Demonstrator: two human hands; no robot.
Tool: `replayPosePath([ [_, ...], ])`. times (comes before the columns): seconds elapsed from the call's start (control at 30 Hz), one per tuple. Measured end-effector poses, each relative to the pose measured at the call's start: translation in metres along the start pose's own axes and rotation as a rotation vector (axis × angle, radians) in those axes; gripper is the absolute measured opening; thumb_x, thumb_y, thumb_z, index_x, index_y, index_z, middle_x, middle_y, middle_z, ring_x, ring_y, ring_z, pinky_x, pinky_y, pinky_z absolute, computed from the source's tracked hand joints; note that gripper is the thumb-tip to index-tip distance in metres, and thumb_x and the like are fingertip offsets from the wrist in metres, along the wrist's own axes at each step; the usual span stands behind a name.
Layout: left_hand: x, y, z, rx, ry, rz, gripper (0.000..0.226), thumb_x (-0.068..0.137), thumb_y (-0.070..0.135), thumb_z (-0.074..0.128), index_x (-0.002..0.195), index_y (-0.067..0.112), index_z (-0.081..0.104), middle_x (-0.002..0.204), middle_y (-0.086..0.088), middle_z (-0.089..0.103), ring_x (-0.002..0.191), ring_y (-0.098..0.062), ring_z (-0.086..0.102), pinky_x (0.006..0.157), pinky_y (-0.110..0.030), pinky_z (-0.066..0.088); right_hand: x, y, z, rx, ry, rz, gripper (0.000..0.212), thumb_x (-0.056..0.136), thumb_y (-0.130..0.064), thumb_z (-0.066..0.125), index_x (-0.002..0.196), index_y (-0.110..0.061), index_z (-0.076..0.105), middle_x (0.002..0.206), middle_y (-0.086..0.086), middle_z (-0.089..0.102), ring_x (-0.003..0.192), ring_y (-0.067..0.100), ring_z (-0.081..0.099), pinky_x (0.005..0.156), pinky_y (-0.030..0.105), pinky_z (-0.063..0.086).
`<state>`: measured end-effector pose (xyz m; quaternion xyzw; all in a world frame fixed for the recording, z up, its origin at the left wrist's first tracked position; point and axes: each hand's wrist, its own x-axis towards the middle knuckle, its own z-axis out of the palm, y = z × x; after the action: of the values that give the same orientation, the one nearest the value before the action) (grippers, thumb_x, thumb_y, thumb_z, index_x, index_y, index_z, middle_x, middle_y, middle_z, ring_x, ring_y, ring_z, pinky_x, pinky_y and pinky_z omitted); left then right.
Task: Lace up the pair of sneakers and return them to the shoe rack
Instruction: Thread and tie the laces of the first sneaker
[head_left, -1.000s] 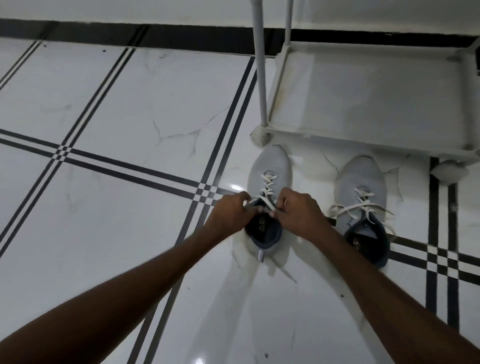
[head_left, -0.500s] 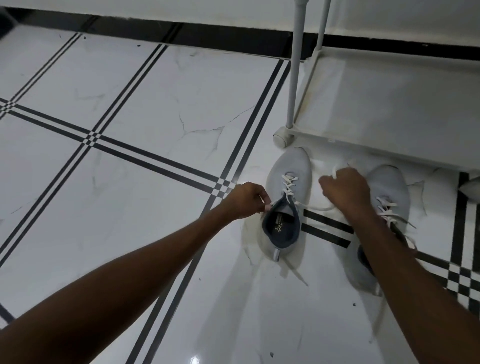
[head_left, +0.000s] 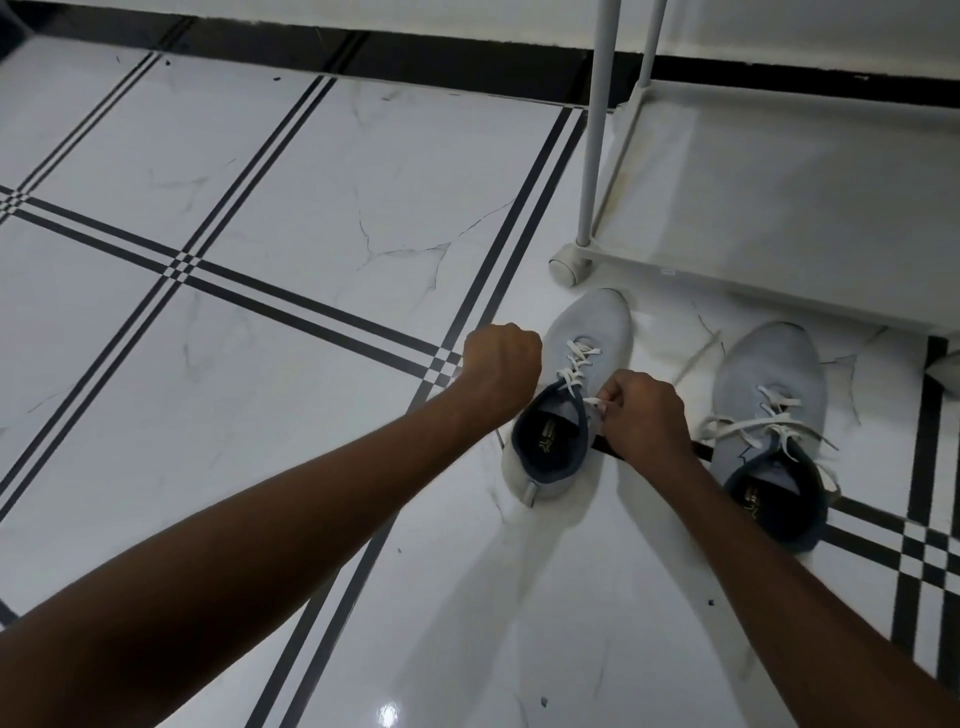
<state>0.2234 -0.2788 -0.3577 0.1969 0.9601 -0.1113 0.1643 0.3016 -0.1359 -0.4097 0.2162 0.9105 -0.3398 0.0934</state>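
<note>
Two light grey sneakers with dark blue collars stand on the tiled floor, toes toward the rack. The left sneaker (head_left: 592, 332) is partly laced with a white shoelace (head_left: 576, 364). My left hand (head_left: 501, 369) is a closed fist just left of this shoe, and a lace strand runs toward it. My right hand (head_left: 644, 415) pinches the lace at the shoe's right eyelets, beside the tongue. A blurred loose lace end (head_left: 696, 358) trails to the right. The right sneaker (head_left: 769, 374) stands apart, its lace loosely crossed and untied.
The white shoe rack (head_left: 779, 208) stands just beyond the sneakers, with its bottom shelf bare, thin upright poles (head_left: 592, 130) and a round foot (head_left: 569, 265). White marble floor with black stripes spreads to the left. A black skirting runs along the wall.
My right hand has come back from its pull to the right and now pinches the lace at the shoe. My left hand has moved up and away from the collar.
</note>
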Motion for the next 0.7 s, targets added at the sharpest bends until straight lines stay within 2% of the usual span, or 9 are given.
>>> replayPosePath([
  [0.07, 0.001, 0.003, -0.005, 0.068, -0.007, -0.010, 0.021, 0.091, 0.007, 0.054, 0.108, 0.011, 0.064, 0.106, -0.005, 0.067, 0.098, -0.025, 0.067, 0.066, -0.030, 0.041, -0.001, -0.002, 0.002, -0.008, -0.019, -0.017, 0.006, 0.084, -0.005, 0.063, 0.082, -0.010, 0.065, 0.083, 0.007, 0.068, 0.070, 0.025, 0.054, 0.061, 0.027, 0.039],
  [0.17, 0.009, 0.000, -0.026, 0.042, -0.040, -0.044, 0.011, 0.091, 0.017, 0.061, 0.098, 0.011, 0.066, 0.103, -0.006, 0.067, 0.097, -0.025, 0.066, 0.066, -0.032, 0.043, -0.003, -0.002, 0.004, -0.008, -0.021, -0.034, 0.008, 0.082, -0.001, 0.063, 0.083, -0.009, 0.065, 0.081, 0.010, 0.067, 0.070, 0.027, 0.057, 0.060, 0.029, 0.044],
  [0.27, 0.014, -0.003, -0.030, 0.025, -0.242, -0.017, 0.007, 0.088, 0.019, 0.066, 0.091, 0.013, 0.068, 0.083, 0.001, 0.065, 0.088, -0.019, 0.066, 0.068, -0.030, 0.046, -0.004, -0.002, 0.004, 0.002, -0.003, -0.036, 0.009, 0.082, -0.001, 0.063, 0.081, -0.009, 0.066, 0.079, 0.009, 0.065, 0.070, 0.025, 0.054, 0.061, 0.028, 0.040],
  [0.37, 0.019, -0.022, -0.028, -0.114, -0.575, -0.092, 0.017, 0.091, 0.022, 0.065, 0.079, 0.016, 0.076, 0.063, 0.008, 0.069, 0.068, -0.008, 0.065, 0.066, -0.024, 0.047, 0.001, -0.001, 0.001, 0.026, 0.019, -0.012, 0.012, 0.083, 0.000, 0.062, 0.080, -0.011, 0.067, 0.078, 0.007, 0.065, 0.070, 0.023, 0.055, 0.062, 0.026, 0.037],
  [0.43, 0.023, -0.034, -0.033, -0.129, -0.662, -0.130, 0.024, 0.093, 0.025, 0.063, 0.075, 0.019, 0.077, 0.060, 0.008, 0.069, 0.066, -0.009, 0.061, 0.077, -0.028, 0.049, 0.003, 0.001, -0.001, 0.033, 0.024, -0.007, 0.011, 0.083, -0.002, 0.065, 0.080, -0.011, 0.068, 0.079, 0.007, 0.067, 0.072, 0.024, 0.058, 0.063, 0.026, 0.038],
  [0.5, 0.028, -0.041, -0.034, -0.140, -0.659, -0.124, 0.023, 0.093, 0.027, 0.064, 0.075, 0.019, 0.075, 0.064, 0.006, 0.069, 0.065, -0.011, 0.059, 0.087, -0.031, 0.050, 0.003, 0.002, 0.002, 0.035, 0.011, -0.022, 0.008, 0.083, -0.002, 0.066, 0.080, -0.009, 0.069, 0.079, 0.007, 0.068, 0.074, 0.027, 0.062, 0.064, 0.028, 0.042],
  [0.57, 0.032, -0.040, -0.031, -0.232, -0.593, -0.103, 0.018, 0.090, 0.024, 0.067, 0.081, 0.010, 0.074, 0.074, 0.000, 0.073, 0.062, -0.012, 0.065, 0.091, -0.033, 0.054, 0.002, 0.003, 0.004, 0.053, -0.004, -0.023, 0.005, 0.084, -0.005, 0.066, 0.081, -0.009, 0.069, 0.079, 0.007, 0.068, 0.076, 0.029, 0.064, 0.065, 0.030, 0.047],
  [0.63, 0.028, -0.036, -0.020, -0.239, -0.523, -0.003, 0.027, 0.089, 0.029, 0.068, 0.100, 0.004, 0.072, 0.098, -0.005, 0.075, 0.078, -0.018, 0.070, 0.091, -0.035, 0.054, 0.000, 0.003, 0.005, 0.085, -0.010, -0.028, 0.005, 0.085, -0.016, 0.070, 0.081, -0.014, 0.068, 0.079, 0.006, 0.070, 0.075, 0.029, 0.067, 0.068, 0.035, 0.054],
  [0.7, 0.022, -0.030, -0.001, -0.302, -0.349, 0.125, 0.031, 0.087, 0.026, 0.070, 0.114, 0.012, 0.070, 0.111, -0.004, 0.073, 0.100, -0.022, 0.068, 0.092, -0.032, 0.050, -0.002, 0.002, 0.006, 0.103, 0.000, -0.073, 0.007, 0.084, -0.024, 0.073, 0.080, -0.020, 0.068, 0.079, 0.002, 0.072, 0.074, 0.025, 0.068, 0.070, 0.037, 0.057],
])
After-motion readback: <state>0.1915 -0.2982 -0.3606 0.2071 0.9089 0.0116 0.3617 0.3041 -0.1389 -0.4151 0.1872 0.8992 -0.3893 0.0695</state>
